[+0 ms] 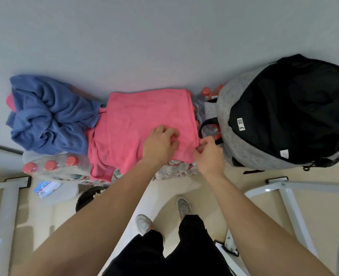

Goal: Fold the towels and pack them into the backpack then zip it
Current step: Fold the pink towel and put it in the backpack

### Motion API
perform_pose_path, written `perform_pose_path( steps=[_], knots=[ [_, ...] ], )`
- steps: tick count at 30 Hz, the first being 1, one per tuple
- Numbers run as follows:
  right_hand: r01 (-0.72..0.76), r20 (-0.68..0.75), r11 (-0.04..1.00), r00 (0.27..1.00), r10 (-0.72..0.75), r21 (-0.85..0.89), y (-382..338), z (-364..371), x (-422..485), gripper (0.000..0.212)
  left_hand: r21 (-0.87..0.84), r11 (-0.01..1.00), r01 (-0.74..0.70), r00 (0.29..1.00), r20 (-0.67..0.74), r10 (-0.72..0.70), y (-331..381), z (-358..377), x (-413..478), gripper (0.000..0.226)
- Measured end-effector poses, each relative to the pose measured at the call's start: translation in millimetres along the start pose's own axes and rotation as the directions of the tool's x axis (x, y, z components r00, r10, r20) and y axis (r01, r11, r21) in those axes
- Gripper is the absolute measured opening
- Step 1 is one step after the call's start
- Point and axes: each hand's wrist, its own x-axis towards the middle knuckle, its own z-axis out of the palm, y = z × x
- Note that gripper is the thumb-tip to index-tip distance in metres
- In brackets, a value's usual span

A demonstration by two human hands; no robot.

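A crumpled blue towel [45, 114] lies beside the pink towel [144, 116], which is spread over bottle packs [55, 168]. The left hand [160, 141] grips its cloth with curled fingers. The right hand [209, 154] pinches its right edge, near the backpack [284, 116].

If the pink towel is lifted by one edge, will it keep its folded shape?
Probably not: the pink towel looks soft and its left part sags over the bottle packs. It would likely flop open unless supported underneath. It seems light: the right hand pinches its edge.
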Motion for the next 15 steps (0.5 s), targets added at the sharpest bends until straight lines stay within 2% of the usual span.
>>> perform_pose_path(
  steps=[4, 8, 10, 12, 15],
  knots=[
    [0.027, -0.026, 0.998, 0.999, -0.026, 0.055, -2.2, -0.4, -5.0, 0.026, 0.003, 1.000, 0.008, 1.000, 0.021, -0.009, 1.3, -1.6, 0.0, 0.028],
    [0.072, -0.090, 0.995, 0.994, -0.065, 0.071, -1.9, -11.6, -4.7, 0.025, 0.014, 1.000, -0.017, 0.999, -0.046, 0.018, 6.8, -3.2, 0.1, 0.027],
    [0.098, -0.121, 0.995, 0.988, -0.096, 0.010, 2.2, -14.6, -1.5, 0.022, 0.042, 0.999, -0.030, 0.995, -0.089, 0.034, 9.2, -4.1, -1.4, 0.029],
    [0.073, -0.067, 0.993, 0.995, -0.080, -0.096, 7.4, -12.9, 1.2, 0.018, 0.082, 0.996, -0.034, 0.994, -0.103, 0.042, 6.9, -4.9, -3.6, 0.032],
    [0.081, 0.022, 0.954, 0.997, -0.077, -0.288, 3.1, -8.8, 0.5, 0.025, 0.131, 0.991, -0.013, 0.994, -0.108, 0.027, -4.2, -10.6, -4.3, 0.041]
  ],
)
